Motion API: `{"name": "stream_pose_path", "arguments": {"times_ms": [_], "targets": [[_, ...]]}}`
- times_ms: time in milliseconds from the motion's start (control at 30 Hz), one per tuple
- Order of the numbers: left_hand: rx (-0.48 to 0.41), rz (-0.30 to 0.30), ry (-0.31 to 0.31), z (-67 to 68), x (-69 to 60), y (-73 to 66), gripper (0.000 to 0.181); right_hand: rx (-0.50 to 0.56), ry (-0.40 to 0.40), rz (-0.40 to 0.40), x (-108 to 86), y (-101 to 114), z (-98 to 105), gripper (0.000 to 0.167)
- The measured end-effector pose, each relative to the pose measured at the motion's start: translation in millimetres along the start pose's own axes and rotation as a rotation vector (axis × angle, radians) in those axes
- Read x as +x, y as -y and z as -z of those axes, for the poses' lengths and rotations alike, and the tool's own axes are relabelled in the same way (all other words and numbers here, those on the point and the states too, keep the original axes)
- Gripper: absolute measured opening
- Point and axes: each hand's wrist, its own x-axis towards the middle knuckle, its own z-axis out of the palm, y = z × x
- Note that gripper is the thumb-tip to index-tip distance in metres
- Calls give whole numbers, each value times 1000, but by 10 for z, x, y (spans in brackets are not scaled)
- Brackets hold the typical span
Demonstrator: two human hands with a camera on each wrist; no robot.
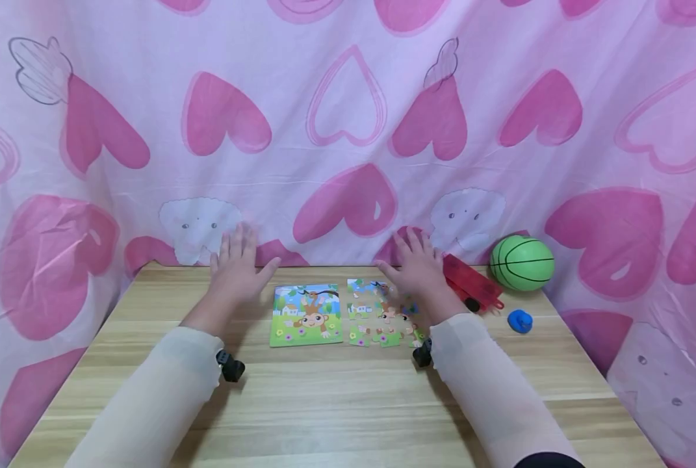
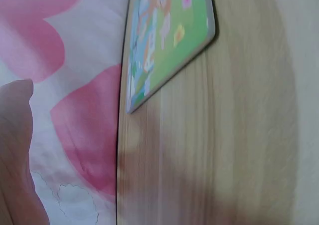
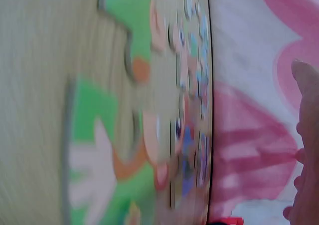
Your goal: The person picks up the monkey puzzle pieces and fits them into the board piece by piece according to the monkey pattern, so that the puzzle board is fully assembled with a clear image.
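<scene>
My left hand [image 1: 234,276], fingers spread and straight, is raised at the left of a square monkey picture board [image 1: 307,316] and holds nothing. In the left wrist view part of that hand [image 2: 17,155] shows at the left edge, apart from the board [image 2: 174,40]. My right hand [image 1: 419,273], also spread and empty, is over the right side of the loose puzzle pieces [image 1: 359,335] and hides some of them. The right wrist view shows the pieces [image 3: 92,160] lying separately on the wood, with the hand [image 3: 309,145] at the right edge.
Right of my right hand lie a red toy vehicle [image 1: 470,285], a green ball [image 1: 522,262] and a small blue object [image 1: 520,321]. A pink heart-patterned cloth [image 1: 348,201] hangs along the back edge of the wooden table [image 1: 336,409]. Each wrist wears a small black camera.
</scene>
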Motion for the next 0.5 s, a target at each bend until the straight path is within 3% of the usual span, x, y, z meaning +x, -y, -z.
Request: {"name": "stream_pose_path", "arguments": {"times_ms": [233,500], "targets": [[-97,-6,62,-46,-135,16,106,63,60,63,-63,182,-108,93],[-211,-35,186,-59,-298,7,108,276,146,144,-70,235,-191,89]]}}
